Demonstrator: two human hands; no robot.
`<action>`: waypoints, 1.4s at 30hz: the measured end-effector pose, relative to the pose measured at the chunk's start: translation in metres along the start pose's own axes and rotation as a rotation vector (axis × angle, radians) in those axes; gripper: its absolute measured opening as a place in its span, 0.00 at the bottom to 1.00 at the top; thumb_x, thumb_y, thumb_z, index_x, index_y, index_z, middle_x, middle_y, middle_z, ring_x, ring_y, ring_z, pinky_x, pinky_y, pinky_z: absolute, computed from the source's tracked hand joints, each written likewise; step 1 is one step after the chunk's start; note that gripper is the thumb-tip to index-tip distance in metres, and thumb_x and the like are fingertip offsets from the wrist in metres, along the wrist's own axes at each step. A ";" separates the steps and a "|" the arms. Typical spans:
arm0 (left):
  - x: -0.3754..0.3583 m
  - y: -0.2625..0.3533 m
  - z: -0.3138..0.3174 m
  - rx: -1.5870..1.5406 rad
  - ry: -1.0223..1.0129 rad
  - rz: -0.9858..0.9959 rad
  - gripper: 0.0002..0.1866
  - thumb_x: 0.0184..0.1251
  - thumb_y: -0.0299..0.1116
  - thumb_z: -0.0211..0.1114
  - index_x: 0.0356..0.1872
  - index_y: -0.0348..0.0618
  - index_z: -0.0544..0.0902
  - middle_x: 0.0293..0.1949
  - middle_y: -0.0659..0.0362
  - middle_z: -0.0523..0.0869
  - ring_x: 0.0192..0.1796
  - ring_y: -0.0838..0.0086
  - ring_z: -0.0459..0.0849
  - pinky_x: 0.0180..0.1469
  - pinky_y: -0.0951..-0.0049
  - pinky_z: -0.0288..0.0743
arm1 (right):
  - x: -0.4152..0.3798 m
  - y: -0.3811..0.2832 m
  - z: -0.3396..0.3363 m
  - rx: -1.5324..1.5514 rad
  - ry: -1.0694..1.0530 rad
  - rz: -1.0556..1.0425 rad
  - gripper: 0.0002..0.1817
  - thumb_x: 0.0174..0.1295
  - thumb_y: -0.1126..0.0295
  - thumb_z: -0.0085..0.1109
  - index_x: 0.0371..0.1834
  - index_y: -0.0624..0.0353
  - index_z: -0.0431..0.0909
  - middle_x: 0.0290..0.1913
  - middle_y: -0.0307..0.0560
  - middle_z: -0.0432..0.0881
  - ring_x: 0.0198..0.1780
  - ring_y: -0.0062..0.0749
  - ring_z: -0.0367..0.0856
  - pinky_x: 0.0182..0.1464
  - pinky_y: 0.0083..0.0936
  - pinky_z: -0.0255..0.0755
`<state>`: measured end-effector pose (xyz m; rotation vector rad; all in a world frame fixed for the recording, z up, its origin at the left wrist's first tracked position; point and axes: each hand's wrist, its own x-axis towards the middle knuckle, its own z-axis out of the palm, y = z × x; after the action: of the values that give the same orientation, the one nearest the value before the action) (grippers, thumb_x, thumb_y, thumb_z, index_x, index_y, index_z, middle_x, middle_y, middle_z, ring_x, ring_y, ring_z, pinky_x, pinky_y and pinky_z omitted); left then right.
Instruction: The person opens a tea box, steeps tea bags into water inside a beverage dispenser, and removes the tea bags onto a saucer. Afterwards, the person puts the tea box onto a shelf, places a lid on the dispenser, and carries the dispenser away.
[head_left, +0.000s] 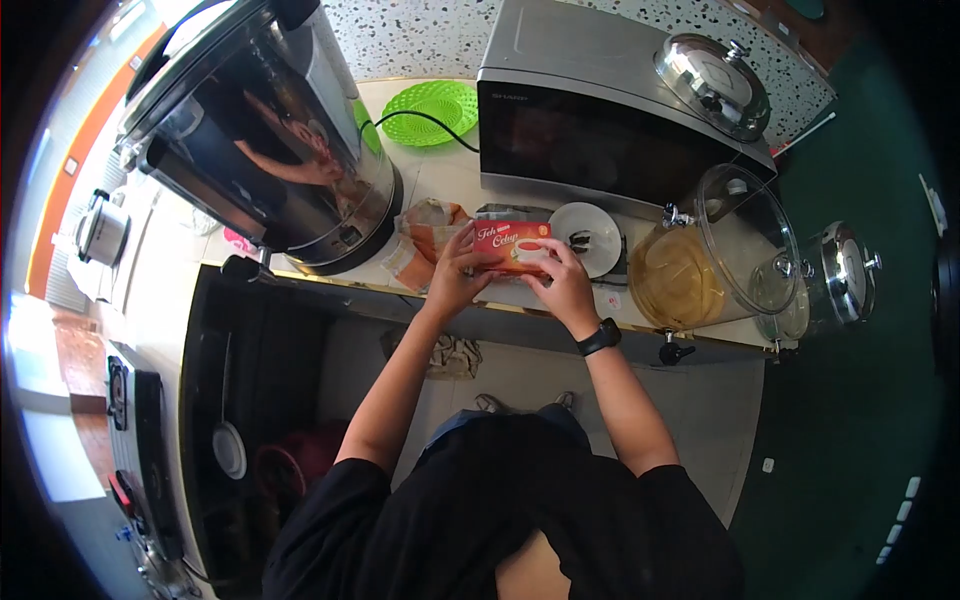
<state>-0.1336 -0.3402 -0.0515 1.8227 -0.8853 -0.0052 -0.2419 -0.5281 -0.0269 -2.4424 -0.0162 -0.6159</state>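
A red box (511, 240) with "Teh Celup" lettering and a cup picture is held above the counter between both of my hands. My left hand (463, 270) grips its left end, with fingers bent round the edge. The right end is in my right hand (562, 283), a black watch on that wrist. Just right of the box a white plate (601, 238) holds small dark items, too small to make out. An orange and white crumpled cloth or wrapper (415, 258) lies left of my left hand.
A large steel urn (290, 150) stands at the left, a microwave (590, 130) behind the plate. A green woven plate (432, 108) sits between them. At the right are a glass dispenser (680, 275) with amber liquid and a steel lid (845, 272). The counter's front edge (390, 297) runs below my hands.
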 end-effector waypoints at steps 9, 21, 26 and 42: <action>-0.009 -0.023 0.015 -0.574 0.086 -0.304 0.25 0.69 0.32 0.59 0.64 0.36 0.65 0.51 0.54 0.77 0.52 0.71 0.78 0.55 0.70 0.74 | 0.029 0.019 -0.007 0.063 -0.233 0.090 0.51 0.33 0.65 0.76 0.68 0.43 0.61 0.67 0.62 0.62 0.69 0.56 0.61 0.66 0.38 0.64; -0.068 0.087 0.008 -0.606 -0.032 -0.474 0.18 0.70 0.34 0.55 0.59 0.40 0.72 0.49 0.60 0.78 0.47 0.78 0.76 0.52 0.76 0.70 | -0.072 -0.045 -0.094 0.176 -0.042 0.064 0.41 0.37 0.56 0.75 0.60 0.44 0.69 0.57 0.53 0.68 0.53 0.52 0.76 0.51 0.39 0.74; -0.102 0.156 0.089 -0.666 -0.226 -0.435 0.19 0.67 0.35 0.55 0.57 0.38 0.72 0.49 0.57 0.79 0.49 0.75 0.76 0.52 0.74 0.71 | -0.185 -0.037 -0.173 0.188 0.027 0.165 0.40 0.41 0.55 0.75 0.61 0.48 0.67 0.61 0.54 0.66 0.57 0.50 0.74 0.54 0.37 0.73; -0.137 0.470 0.480 -0.859 -1.018 -0.192 0.22 0.70 0.42 0.52 0.56 0.35 0.73 0.48 0.57 0.80 0.48 0.73 0.79 0.50 0.73 0.73 | -0.528 -0.013 -0.499 -0.352 0.658 0.576 0.39 0.45 0.52 0.75 0.60 0.53 0.68 0.61 0.54 0.67 0.62 0.43 0.69 0.49 0.29 0.76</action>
<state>-0.6879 -0.7262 0.0646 0.9936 -1.1179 -1.3208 -0.9274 -0.7318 0.1028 -2.2632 1.0925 -1.1738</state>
